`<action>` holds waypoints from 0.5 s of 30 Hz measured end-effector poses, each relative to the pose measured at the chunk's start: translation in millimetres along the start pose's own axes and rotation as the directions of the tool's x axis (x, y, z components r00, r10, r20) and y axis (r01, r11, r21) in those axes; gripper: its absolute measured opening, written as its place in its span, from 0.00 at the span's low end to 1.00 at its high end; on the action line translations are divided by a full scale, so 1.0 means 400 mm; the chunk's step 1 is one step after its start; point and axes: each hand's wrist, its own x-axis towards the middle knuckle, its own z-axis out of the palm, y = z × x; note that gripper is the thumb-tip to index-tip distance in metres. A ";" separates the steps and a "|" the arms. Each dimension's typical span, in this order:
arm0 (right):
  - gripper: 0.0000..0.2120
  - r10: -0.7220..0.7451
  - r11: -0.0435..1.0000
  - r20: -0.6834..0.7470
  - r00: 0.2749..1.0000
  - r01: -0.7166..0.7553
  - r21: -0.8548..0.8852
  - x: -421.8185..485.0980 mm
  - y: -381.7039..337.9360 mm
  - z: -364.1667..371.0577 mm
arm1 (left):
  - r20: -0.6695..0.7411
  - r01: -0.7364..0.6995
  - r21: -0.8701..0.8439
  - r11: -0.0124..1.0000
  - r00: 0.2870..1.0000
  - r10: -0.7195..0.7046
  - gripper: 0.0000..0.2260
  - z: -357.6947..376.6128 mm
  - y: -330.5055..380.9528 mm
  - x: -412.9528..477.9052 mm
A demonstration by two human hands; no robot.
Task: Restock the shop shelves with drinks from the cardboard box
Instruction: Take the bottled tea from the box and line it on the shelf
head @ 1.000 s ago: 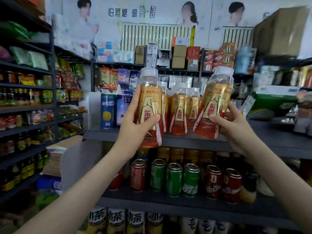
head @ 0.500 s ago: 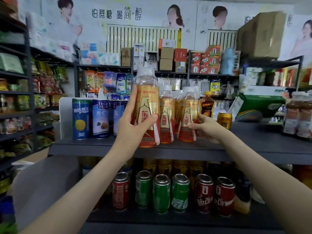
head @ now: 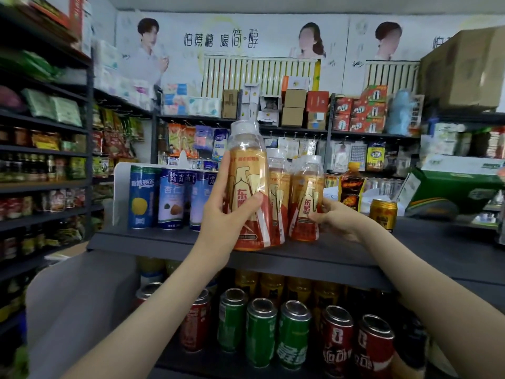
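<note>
Banner (head: 221, 39) on back wall: "怕蔗糖 喝简·醇", big dark chars. Front bottle (head: 247, 187) label: "东" plus part of "鹏", vert.; small line at label top too blurred. Right bottle (head: 306, 198): "东鹏". Blue can (head: 172, 198): "杏仁" in white. Red cans (head: 337, 343) & green cans (head: 261, 332), lower shelf: white chars, can't read for sure.

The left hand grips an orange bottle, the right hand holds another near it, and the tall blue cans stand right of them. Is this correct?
No. In the head view the left hand grips an orange bottle and the right hand holds a second bottle near it, but the tall blue cans stand left of them.
</note>
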 end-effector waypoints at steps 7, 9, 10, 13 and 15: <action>0.34 -0.490 0.856 -0.361 0.793 0.361 -0.370 -0.096 -0.077 0.055 | 0.130 0.074 -0.122 0.990 0.990 -0.058 0.36 0.020 -0.020 -0.003; 0.35 -0.472 0.881 -0.129 0.872 0.460 -0.112 -0.139 -0.099 0.073 | 0.197 0.122 -0.198 0.973 0.977 -0.082 0.33 0.031 -0.022 -0.002; 0.35 -0.419 0.908 0.063 0.906 0.419 0.022 -0.157 -0.103 0.083 | 0.232 0.148 -0.220 0.964 0.968 -0.095 0.32 0.039 -0.021 -0.001; 0.32 -0.370 0.903 0.323 0.871 0.256 0.345 -0.183 -0.091 0.092 | 0.325 0.206 -0.219 0.954 0.937 -0.128 0.29 0.056 -0.023 0.006; 0.30 -0.400 0.847 0.299 0.866 0.225 0.483 -0.184 -0.074 0.092 | 0.395 0.196 -0.115 0.974 0.909 -0.136 0.31 0.061 -0.022 0.017</action>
